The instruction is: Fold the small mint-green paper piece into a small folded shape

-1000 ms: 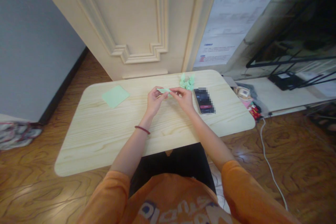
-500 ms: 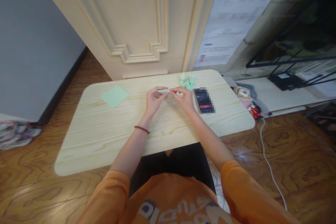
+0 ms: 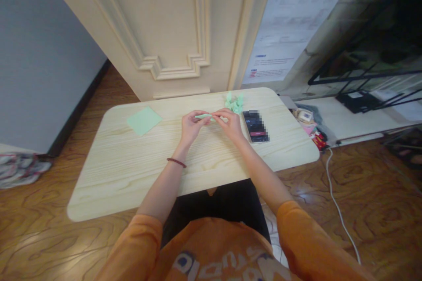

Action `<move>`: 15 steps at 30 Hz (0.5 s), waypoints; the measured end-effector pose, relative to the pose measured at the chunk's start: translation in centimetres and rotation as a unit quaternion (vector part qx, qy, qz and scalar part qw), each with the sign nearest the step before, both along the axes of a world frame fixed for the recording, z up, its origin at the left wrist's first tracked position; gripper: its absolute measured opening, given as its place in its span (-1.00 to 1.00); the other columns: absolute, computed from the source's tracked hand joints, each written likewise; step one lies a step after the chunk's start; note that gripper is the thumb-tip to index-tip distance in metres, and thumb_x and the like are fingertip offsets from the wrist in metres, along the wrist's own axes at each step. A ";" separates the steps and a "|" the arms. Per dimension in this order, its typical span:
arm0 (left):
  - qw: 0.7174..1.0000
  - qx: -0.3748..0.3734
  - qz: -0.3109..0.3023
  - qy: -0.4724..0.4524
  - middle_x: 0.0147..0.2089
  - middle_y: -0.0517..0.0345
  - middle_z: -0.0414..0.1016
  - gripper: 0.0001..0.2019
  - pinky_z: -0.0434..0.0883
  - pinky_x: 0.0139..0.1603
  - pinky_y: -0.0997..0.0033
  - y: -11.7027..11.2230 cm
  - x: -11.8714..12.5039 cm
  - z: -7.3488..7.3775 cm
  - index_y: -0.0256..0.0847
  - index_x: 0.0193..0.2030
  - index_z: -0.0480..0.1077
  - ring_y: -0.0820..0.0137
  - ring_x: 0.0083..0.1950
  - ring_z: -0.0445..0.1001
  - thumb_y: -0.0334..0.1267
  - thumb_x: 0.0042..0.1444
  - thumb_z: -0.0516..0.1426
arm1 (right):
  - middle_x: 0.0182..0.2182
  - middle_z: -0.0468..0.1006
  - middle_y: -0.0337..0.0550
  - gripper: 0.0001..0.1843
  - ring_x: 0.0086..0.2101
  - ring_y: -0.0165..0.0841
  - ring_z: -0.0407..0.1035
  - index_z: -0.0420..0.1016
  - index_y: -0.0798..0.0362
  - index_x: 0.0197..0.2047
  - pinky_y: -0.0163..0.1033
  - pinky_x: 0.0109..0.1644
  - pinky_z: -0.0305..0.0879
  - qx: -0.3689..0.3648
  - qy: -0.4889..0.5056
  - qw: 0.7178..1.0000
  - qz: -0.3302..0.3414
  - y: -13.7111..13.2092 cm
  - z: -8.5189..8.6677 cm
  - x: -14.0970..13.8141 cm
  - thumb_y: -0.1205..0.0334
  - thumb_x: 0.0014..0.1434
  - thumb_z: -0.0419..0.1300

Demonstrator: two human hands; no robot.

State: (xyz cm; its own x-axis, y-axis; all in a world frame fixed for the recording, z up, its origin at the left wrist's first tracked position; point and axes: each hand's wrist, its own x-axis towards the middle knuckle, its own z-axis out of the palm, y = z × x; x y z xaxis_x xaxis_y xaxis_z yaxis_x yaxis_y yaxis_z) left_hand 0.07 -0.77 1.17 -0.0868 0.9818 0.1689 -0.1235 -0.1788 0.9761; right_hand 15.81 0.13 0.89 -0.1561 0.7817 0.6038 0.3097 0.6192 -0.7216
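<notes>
A narrow piece of folded green paper (image 3: 203, 116) is pinched between my two hands over the middle of the table. My left hand (image 3: 191, 126) grips its left part with thumb and fingers; a dark red bracelet circles that wrist. On the right end, the fingertips of my right hand (image 3: 231, 124) are closed on the same paper, close to the left fingertips. The fingers cover much of the paper, so its exact folds are hidden. Just beyond my right hand lies a cluster of folded green paper pieces (image 3: 234, 104). A flat green paper sheet (image 3: 144, 120) rests farther left.
A phone (image 3: 256, 126) lies on the pale wooden table (image 3: 132, 171), right of my right hand. The panelled wall (image 3: 171, 30) stands behind the table. Assorted small items (image 3: 308, 120) and a white cable (image 3: 338, 202) are off its right end.
My left hand has shifted very slightly left, and the folded paper shows thinner between the fingers. Both hands keep their grip on it.
</notes>
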 end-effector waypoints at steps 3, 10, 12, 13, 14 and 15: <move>1.000 -0.003 -0.002 0.004 -0.40 0.10 0.57 -0.57 0.54 -0.28 0.35 0.0 0.0 -0.1 -0.29 -0.34 0.52 0.39 -0.43 0.54 -0.03 -0.32 0.41 | -0.37 0.55 -0.15 -0.82 -0.27 -0.31 0.41 0.61 0.00 -0.31 -0.19 -0.15 0.32 0.005 -0.009 1.000 -0.002 0.0 0.0 0.1 0.13 0.21 0.21; 1.000 -0.018 0.005 0.018 -0.42 0.11 0.57 -0.60 0.47 -0.42 0.46 0.1 -0.1 -0.1 -0.26 -0.34 0.57 0.45 -0.48 0.48 -0.03 -0.28 0.39 | -0.37 0.52 -0.15 -0.80 -0.26 -0.31 0.38 0.58 0.00 -0.29 -0.18 -0.13 0.31 0.027 -0.033 0.999 -0.020 -0.2 0.3 -0.1 0.14 0.24 0.16; 0.999 -0.015 0.017 0.024 -0.39 0.09 0.59 -0.62 0.44 -0.46 0.48 0.1 -0.1 -0.1 -0.26 -0.35 0.58 0.46 -0.47 0.47 -0.03 -0.28 0.39 | -0.36 0.51 -0.14 -0.80 -0.25 -0.31 0.37 0.57 0.01 -0.28 -0.18 -0.12 0.30 0.031 -0.044 0.998 -0.025 -0.2 0.3 -0.1 0.15 0.25 0.15; 0.999 -0.011 0.023 0.023 -0.37 0.07 0.60 -0.63 0.44 -0.46 0.47 0.1 -0.1 0.0 -0.26 -0.37 0.58 0.45 -0.46 0.47 -0.04 -0.29 0.39 | -0.36 0.51 -0.14 -0.81 -0.24 -0.31 0.37 0.57 0.01 -0.28 -0.18 -0.12 0.30 0.033 -0.047 0.998 -0.025 -0.2 0.4 -0.1 0.17 0.26 0.14; 0.999 -0.008 0.027 0.020 -0.35 0.05 0.61 -0.64 0.44 -0.45 0.47 0.1 -0.1 0.0 -0.26 -0.38 0.58 0.45 -0.45 0.47 -0.04 -0.29 0.39 | -0.36 0.51 -0.14 -0.81 -0.24 -0.31 0.38 0.56 0.01 -0.28 -0.18 -0.11 0.30 0.033 -0.048 0.998 -0.023 -0.2 0.4 -0.1 0.18 0.26 0.14; 0.999 -0.007 0.031 0.017 -0.34 0.04 0.61 -0.65 0.44 -0.44 0.46 0.1 -0.1 0.0 -0.26 -0.40 0.58 0.45 -0.45 0.47 -0.05 -0.30 0.39 | -0.35 0.50 -0.14 -0.82 -0.23 -0.30 0.38 0.56 0.01 -0.28 -0.18 -0.10 0.29 0.033 -0.047 0.998 -0.019 -0.2 0.4 -0.1 0.19 0.26 0.14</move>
